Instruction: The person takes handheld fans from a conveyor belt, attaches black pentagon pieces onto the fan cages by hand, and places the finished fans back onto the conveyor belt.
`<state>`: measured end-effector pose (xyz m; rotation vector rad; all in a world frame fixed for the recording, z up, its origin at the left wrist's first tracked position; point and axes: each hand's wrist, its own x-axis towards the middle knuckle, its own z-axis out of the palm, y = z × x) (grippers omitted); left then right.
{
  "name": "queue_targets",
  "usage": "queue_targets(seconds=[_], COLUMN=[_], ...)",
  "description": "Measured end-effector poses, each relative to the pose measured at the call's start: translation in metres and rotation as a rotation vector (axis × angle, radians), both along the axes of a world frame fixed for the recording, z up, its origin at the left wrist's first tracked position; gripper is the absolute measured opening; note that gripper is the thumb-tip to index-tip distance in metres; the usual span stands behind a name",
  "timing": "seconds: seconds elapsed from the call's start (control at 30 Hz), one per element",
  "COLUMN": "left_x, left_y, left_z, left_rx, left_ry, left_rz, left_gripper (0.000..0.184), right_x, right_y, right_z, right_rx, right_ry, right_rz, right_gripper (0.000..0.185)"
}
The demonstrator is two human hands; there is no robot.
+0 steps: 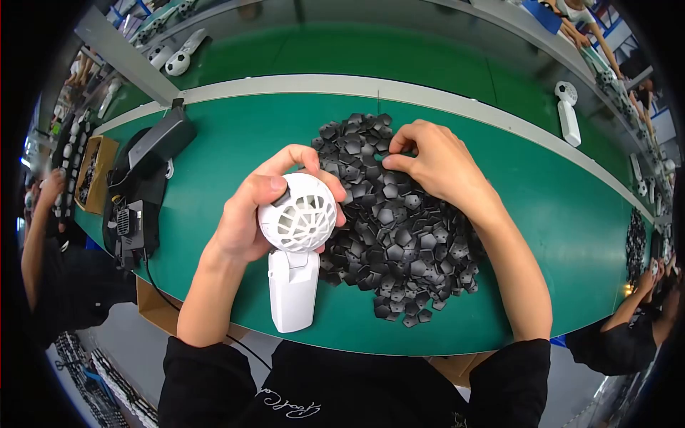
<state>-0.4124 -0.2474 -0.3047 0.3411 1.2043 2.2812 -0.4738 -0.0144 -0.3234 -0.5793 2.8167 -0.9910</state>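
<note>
My left hand (253, 207) is wrapped round the round, slotted head of a white handheld device (298, 221), whose white handle points down toward me. A black piece (280, 198) shows on the head beside my left thumb. At the upper right side of a large heap of black pentagon pieces (403, 232), my right hand (439, 160) has thumb and forefinger bent close together. Whatever may be between those fingertips is too small to make out.
The green table (556, 214) has a pale rim. At its left lie a black case (163, 139), a black device with a cable (139, 225) and a cardboard box (96, 175). Beyond the rim, a white device (568, 114) lies on a green surface. Other people are at both sides.
</note>
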Motion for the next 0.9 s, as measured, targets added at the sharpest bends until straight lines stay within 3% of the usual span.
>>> queue_targets(seconds=[0.03, 0.13, 0.17, 0.23, 0.43, 0.63, 0.9], left_x=[-0.001, -0.005, -0.006, -0.008, -0.010, -0.010, -0.010], left_y=[-0.001, 0.000, 0.000, -0.002, 0.000, 0.006, 0.013], left_z=[-0.001, -0.006, -0.007, -0.010, -0.007, -0.006, -0.012], left_rx=[-0.007, 0.111, 0.108, 0.149, 0.157, 0.105, 0.040], left_ry=[0.002, -0.058, -0.058, -0.082, -0.061, -0.011, -0.045], left_rz=[0.007, -0.051, -0.048, -0.062, -0.016, 0.232, 0.450], left_gripper=[0.037, 0.036, 0.036, 0.036, 0.034, 0.030, 0.028], right_x=[-0.001, -0.002, 0.003, 0.020, 0.049, 0.053, 0.054], right_y=[-0.002, -0.005, -0.008, -0.024, -0.046, -0.059, -0.062], right_z=[-0.001, 0.005, 0.011, 0.019, 0.011, 0.005, 0.003], right_rx=[-0.007, -0.437, -0.440, -0.818, -0.833, -0.840, -0.642], right_ry=[0.002, -0.133, -0.133, -0.180, 0.128, 0.348, 0.328], right_rz=[0.007, 0.033, 0.035, 0.090, 0.140, 0.172, 0.124], right_gripper=[0.017, 0.015, 0.015, 0.015, 0.018, 0.033, 0.050])
